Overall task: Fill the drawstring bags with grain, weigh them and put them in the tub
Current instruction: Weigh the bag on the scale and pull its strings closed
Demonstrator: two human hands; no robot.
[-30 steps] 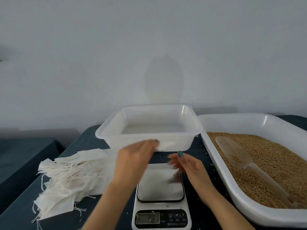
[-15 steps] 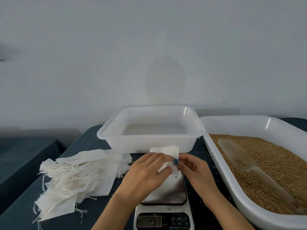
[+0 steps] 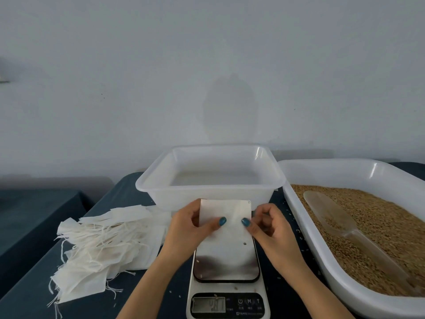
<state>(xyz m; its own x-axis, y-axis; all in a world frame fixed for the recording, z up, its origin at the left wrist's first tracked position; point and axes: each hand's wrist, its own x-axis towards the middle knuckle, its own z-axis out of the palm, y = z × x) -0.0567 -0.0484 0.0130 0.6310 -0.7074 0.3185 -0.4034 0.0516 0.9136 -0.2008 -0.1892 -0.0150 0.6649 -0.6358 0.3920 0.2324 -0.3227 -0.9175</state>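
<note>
While left hand (image 3: pixel 184 229), right hand (image 3: pixel 269 226) fingers (image 3: pixel 215 226) pinch empty drawstring bag (image 3: pixel 226 210) over scale (image 3: pixel 226 293): tub (image 3: pixel 207 196) at 12 o'clock looks empty; filling, weighing, tubbing all left.

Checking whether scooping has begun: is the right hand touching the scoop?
Apart. The head view shows the right hand pinching the bag over the scale, while the scoop lies in the grain, the tray wall between them.

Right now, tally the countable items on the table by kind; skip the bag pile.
2 containers: clear tub, grain tray
1 scale
1 scoop
1 drawstring bag, held
Total: 5
</note>
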